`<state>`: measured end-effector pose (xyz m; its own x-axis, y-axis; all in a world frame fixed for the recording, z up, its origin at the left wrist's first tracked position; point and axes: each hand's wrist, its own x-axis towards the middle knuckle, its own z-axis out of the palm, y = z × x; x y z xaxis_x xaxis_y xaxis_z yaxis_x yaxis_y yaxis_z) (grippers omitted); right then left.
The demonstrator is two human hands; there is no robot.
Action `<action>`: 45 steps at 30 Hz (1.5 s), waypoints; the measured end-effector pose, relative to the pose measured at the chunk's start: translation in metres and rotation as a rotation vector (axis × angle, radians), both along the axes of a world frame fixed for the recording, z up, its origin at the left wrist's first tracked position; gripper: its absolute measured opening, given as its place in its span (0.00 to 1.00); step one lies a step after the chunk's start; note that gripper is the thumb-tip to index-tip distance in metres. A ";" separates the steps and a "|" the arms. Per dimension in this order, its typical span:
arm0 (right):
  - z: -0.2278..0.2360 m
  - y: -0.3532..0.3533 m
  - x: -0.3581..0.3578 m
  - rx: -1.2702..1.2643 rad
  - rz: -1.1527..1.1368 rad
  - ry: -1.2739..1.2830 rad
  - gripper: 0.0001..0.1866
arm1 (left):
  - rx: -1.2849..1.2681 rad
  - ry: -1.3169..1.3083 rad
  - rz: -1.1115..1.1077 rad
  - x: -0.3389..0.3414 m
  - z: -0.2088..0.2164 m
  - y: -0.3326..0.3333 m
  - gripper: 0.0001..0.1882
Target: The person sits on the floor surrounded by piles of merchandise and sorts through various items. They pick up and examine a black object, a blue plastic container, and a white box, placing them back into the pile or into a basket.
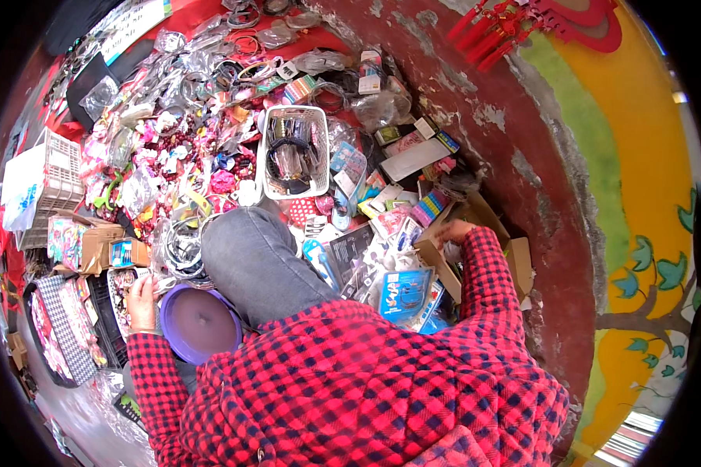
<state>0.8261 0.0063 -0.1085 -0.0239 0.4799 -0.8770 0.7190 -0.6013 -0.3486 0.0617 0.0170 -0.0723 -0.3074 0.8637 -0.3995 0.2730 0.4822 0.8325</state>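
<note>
My left hand (142,305) lies with its fingers stretched out over the edge of a small tray of packets (122,294). Just right of it is a purple round basin (201,323) with a dusky inside. On the right, my right hand (455,231) is at the rim of an open cardboard box (484,214), its fingers bent over the edge; the fingertips are partly hidden. Close to that hand are a pastel-striped pack (430,207) and a blue package (405,294). My grey-trousered knee (249,249) rises between the two arms.
A white plastic basket (324,148) holds dark hair accessories. Hair ties and bagged trinkets (202,167) spread over the red cloth at the far left. A stack of pale crates (62,175) stands at left. A peeling red wall (514,159) bounds the right side.
</note>
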 end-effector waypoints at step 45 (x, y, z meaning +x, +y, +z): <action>-0.099 0.031 -0.049 -0.203 0.210 0.461 0.13 | 1.054 0.731 -1.076 0.237 0.069 0.083 0.18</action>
